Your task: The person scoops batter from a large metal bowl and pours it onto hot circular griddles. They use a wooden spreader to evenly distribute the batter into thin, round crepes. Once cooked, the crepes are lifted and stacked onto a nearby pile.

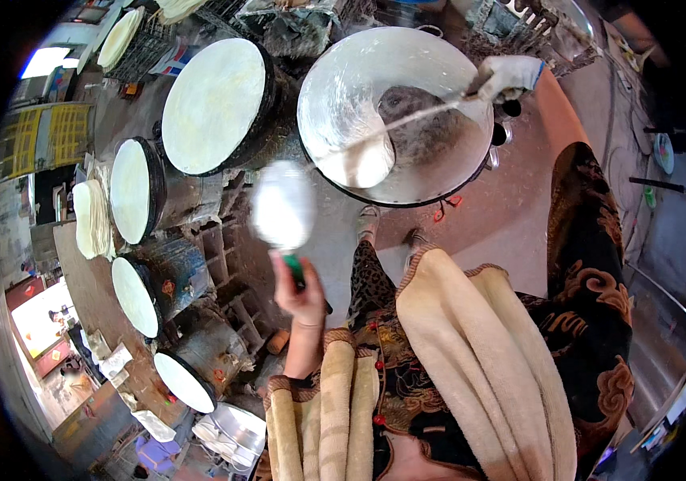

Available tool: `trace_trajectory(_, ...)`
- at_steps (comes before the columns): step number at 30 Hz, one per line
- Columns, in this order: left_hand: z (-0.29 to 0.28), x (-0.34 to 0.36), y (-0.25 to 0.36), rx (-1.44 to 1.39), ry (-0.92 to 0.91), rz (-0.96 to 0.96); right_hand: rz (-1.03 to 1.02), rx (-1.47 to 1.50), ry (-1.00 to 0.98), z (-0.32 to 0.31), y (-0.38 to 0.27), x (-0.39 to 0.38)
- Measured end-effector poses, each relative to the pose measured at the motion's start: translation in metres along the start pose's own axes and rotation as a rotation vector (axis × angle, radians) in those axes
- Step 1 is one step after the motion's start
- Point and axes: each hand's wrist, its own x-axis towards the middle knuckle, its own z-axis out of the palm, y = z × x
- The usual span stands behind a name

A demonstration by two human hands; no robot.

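Observation:
My left hand (301,298) is bare and closed around the green handle of a tool with a rounded, bright white head (283,204). Motion blurs that head, so I cannot tell its exact kind. It hangs just left of a large round metal pan (335,80). Inside the pan a white patch (369,160) lies at the near left, beside a dark grey area (423,128). On the pan's far right side my right hand (507,78), in a white glove, grips a long thin rod (419,115). The rod slants across the pan, past its near left rim.
Several drums with white round tops, such as the biggest one (215,104), line the left side. Pale folded sheets (93,218) lie beyond them. Red-handled scissors (447,207) lie below the pan. Tan cloths (479,337) hang over my front.

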Motion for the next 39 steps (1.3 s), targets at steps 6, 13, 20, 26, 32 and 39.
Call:
trace_trajectory(6,-0.041,0.052,0.043,-0.712,0.323,-0.755,-0.106,0.114,0.149,0.024,-0.026,0.049)
trace_trajectory(13,-0.098,0.088,0.006,-1.695,0.251,-0.647,0.183,0.002,-0.139,0.018,0.005,-0.032)
trace_trajectory(20,-0.133,0.108,-0.039,-1.95,0.263,-0.735,0.416,0.091,0.361,0.158,0.097,-0.154)
trace_trajectory(26,-0.158,0.107,-0.064,-1.923,0.185,-0.757,0.18,1.021,0.3,0.325,-0.082,-0.098)
trace_trajectory(32,-0.16,0.127,-0.05,-1.969,-0.019,-0.759,0.169,0.448,0.914,0.386,-0.172,0.084)
trace_trajectory(39,-0.196,0.123,-0.054,-1.895,-0.113,-0.652,0.604,0.304,0.885,0.39,-0.179,0.014)
